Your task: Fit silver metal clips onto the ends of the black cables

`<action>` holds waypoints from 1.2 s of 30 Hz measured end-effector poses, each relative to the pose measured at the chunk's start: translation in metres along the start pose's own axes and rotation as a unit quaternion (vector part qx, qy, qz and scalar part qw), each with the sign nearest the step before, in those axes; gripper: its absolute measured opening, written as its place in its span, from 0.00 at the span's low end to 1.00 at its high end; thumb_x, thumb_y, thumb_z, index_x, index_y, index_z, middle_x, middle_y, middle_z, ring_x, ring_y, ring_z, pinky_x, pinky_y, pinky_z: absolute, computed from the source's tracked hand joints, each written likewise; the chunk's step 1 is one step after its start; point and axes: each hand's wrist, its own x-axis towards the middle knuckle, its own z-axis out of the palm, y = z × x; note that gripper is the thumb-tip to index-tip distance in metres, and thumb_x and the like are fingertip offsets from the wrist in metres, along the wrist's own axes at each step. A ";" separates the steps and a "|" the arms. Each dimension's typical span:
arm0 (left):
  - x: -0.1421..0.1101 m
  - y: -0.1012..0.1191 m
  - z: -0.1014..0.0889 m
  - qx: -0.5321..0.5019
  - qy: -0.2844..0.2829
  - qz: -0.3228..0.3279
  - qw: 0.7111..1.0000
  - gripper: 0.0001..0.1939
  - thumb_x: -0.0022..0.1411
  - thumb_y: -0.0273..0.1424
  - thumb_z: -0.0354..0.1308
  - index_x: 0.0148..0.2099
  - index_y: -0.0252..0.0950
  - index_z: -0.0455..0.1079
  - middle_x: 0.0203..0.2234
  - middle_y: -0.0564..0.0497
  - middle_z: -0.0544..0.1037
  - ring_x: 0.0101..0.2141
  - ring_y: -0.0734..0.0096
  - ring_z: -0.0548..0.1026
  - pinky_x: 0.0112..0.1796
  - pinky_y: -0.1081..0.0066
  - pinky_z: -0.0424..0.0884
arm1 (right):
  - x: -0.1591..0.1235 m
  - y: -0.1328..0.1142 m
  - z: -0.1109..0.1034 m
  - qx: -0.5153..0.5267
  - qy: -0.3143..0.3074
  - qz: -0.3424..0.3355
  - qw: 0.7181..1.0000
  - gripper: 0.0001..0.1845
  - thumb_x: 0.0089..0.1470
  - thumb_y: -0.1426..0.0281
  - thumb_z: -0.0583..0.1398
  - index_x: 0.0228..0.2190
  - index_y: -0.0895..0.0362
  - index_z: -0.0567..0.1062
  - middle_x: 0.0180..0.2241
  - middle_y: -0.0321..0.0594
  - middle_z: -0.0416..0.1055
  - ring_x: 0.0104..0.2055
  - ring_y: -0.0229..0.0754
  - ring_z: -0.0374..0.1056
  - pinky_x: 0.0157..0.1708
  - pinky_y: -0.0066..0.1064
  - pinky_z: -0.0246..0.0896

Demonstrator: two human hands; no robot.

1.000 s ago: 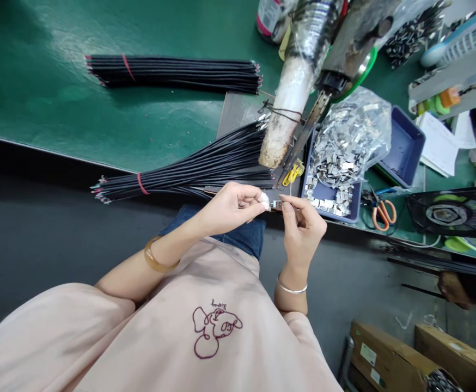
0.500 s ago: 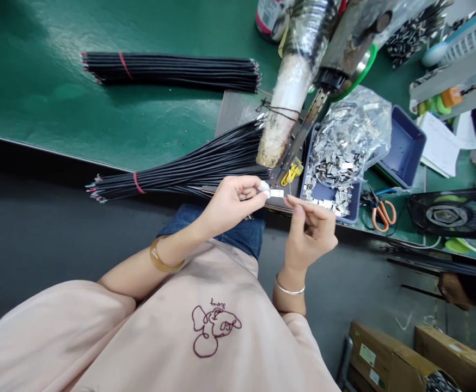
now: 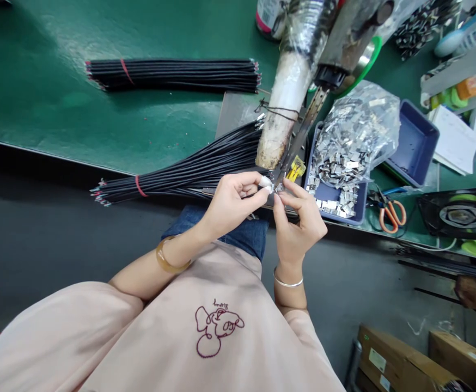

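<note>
Between left hand [image 3: 235, 202] and right hand [image 3: 300, 218], a small, shiny metal piece [image 3: 279, 188].

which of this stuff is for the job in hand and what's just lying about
Likely in use:
left hand, right hand
metal piece at their fingertips
soldering iron
near cables
metal parts in the tray

Probably just lying about:
orange-handled cutters
fan
papers
carton

Saw a black fan [image 3: 461, 216] on the green table [image 3: 37, 114], just beside orange-handled pliers [image 3: 394, 216]; noticed white papers [image 3: 452, 139] beyond, a pink-labelled container [image 3: 269, 19] at the top edge, and cardboard boxes [image 3: 399, 359] lower right.
</note>
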 end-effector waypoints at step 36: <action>0.012 -0.022 -0.023 0.452 0.011 0.302 0.839 0.12 0.69 0.26 0.53 0.36 0.32 0.77 0.32 0.43 0.78 0.37 0.59 0.71 0.41 0.59 0.69 | 0.052 0.104 -0.042 -0.194 -0.142 0.121 0.963 0.07 0.54 0.71 0.60 0.26 0.53 0.69 0.30 0.35 0.73 0.28 0.38 0.64 0.34 0.34 0.62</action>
